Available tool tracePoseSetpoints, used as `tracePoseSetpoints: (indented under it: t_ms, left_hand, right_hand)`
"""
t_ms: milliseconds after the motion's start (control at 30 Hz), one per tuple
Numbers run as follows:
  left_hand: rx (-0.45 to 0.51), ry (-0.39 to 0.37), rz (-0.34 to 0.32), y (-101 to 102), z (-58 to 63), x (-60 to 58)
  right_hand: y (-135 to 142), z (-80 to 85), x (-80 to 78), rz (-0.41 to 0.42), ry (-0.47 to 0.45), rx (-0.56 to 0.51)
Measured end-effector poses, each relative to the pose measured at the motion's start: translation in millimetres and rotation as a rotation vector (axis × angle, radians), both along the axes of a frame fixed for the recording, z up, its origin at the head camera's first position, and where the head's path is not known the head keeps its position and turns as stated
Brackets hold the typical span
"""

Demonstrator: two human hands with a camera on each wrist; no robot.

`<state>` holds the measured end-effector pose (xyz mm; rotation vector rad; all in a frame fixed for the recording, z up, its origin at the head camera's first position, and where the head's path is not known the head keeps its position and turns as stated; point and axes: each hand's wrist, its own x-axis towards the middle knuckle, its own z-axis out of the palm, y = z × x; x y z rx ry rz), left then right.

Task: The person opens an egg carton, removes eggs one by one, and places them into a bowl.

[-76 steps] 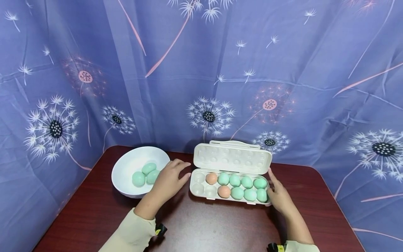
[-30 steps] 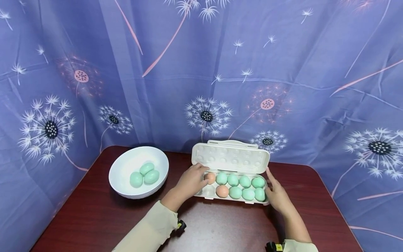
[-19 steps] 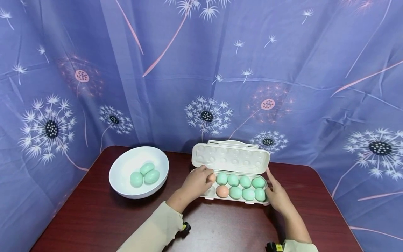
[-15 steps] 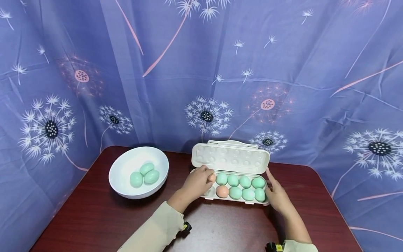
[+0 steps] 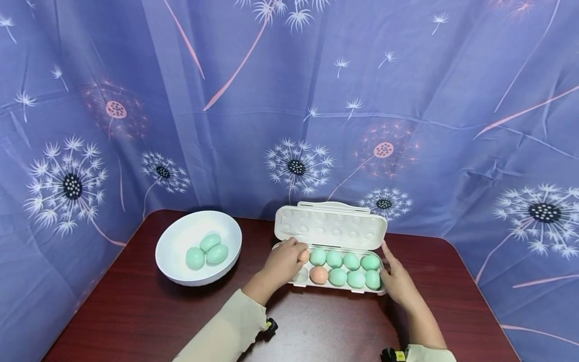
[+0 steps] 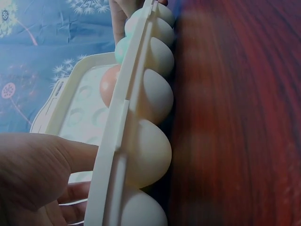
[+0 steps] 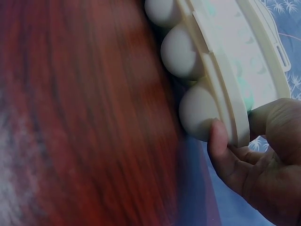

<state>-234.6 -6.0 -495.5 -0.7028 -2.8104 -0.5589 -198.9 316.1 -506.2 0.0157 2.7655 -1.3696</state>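
An open white plastic egg carton point(image 5: 330, 226) stands at the back of the table, lid up. Over its left end, my left hand point(image 5: 280, 261) curls its thumb and fingers round an orange-brown egg point(image 5: 304, 257) in the back row, which the hand partly covers. The other orange-brown egg point(image 5: 319, 275) sits in the front row, and green eggs point(image 5: 352, 262) fill the cups to its right. My right hand point(image 5: 398, 276) grips the carton's right end, thumb at the inner side and a finger point(image 7: 217, 136) against the cup wall beneath the rim.
A white bowl point(image 5: 172, 239) at the left holds 3 green eggs point(image 5: 210, 250). Dark red wood makes up the table point(image 5: 135, 317), and a blue curtain point(image 5: 253, 151) with dandelion prints hangs behind it.
My left hand has moved right from beside the bowl to the carton's left end and closed round the brown egg there. My right hand has kept its grip on the carton.
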Motion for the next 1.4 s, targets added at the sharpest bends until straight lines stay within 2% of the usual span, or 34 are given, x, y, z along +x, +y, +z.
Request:
tracePoseSetpoints:
  t_ms: [633,1400]
  left_hand:
    - [-0.01,0.023,-0.007,-1.5,1.7,-2.5]
    - [0.086,-0.001,-0.026,-3.8,21.4,5.5]
  right_hand:
    - [-0.7,0.6,0.3,0.0,-0.005,-0.001]
    - [0.6,0.1,-0.6,0.01,0.013,0.004]
